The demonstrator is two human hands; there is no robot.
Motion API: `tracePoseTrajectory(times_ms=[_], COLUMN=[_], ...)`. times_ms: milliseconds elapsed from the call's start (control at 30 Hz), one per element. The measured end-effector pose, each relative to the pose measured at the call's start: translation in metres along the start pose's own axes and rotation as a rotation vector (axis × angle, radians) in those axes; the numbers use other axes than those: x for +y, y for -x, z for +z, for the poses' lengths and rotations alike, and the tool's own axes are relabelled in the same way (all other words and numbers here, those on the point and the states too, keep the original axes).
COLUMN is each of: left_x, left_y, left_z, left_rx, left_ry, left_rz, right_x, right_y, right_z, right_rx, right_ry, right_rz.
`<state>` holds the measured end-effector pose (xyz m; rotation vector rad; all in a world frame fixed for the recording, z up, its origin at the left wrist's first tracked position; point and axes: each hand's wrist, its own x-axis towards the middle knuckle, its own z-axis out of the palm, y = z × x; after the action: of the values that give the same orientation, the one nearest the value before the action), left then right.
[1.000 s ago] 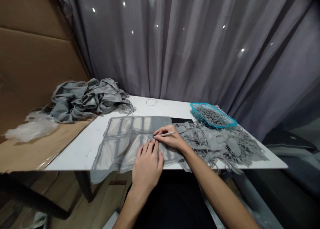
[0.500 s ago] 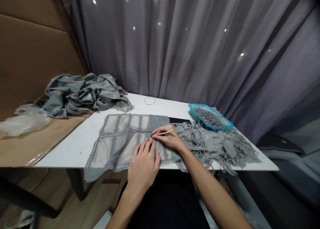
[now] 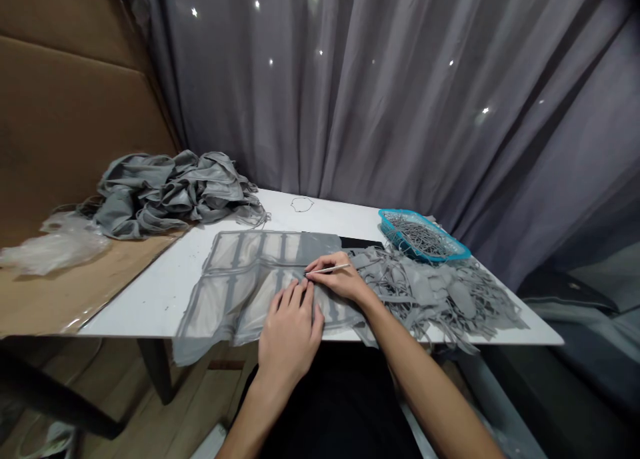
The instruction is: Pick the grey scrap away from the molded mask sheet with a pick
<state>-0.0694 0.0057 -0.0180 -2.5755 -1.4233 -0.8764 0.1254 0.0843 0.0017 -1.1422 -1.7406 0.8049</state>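
A grey fabric organizer (image 3: pixel 235 272) with sheer, pale pocket panels lies flat on the table, its near edge hanging over the front. My left hand (image 3: pixel 293 325) rests palm down on it with fingers stretched out, holding nothing. Just beyond those fingertips, my right hand (image 3: pixel 340 275) pinches a slim white pen-like tool (image 3: pixel 333 269). The dark tip of the tool meets the fabric near a seam, close to my left fingers; its exact kind is too small to tell. Under the organizer's far right corner shows a black sheet (image 3: pixel 360 243).
Grey fabric scraps and strips (image 3: pixel 425 285) heap up on the right, beside a blue basket (image 3: pixel 425 235) of thin grey pieces. Back left lie a crumpled grey fabric pile (image 3: pixel 170 192), clear plastic (image 3: pixel 65 245) and cardboard (image 3: pixel 50 305). A thin loop (image 3: pixel 303 205) sits on the white table (image 3: pixel 145 305).
The whole view has shifted slightly right and down. Both hands keep nearly the same places on the fabric, the tool still pinched in my right hand.
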Motion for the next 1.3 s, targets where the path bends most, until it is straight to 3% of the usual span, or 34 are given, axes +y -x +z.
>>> tracePoseTrajectory(times_ms=[467,1300], left_x=[-0.0002,-0.0009], left_y=[-0.0001,0.0011], left_z=[-0.0022,-0.0016], left_rx=[0.019,0.025], left_ry=[0.007,-0.015], left_rz=[0.007,0.008], right_x=[0.002,0.0023], right_y=[0.0004,0.002], right_z=[0.0014,0.0006], right_rx=[0.031,0.041], right_ry=[0.053,0.064], right_rz=[-0.055,-0.014])
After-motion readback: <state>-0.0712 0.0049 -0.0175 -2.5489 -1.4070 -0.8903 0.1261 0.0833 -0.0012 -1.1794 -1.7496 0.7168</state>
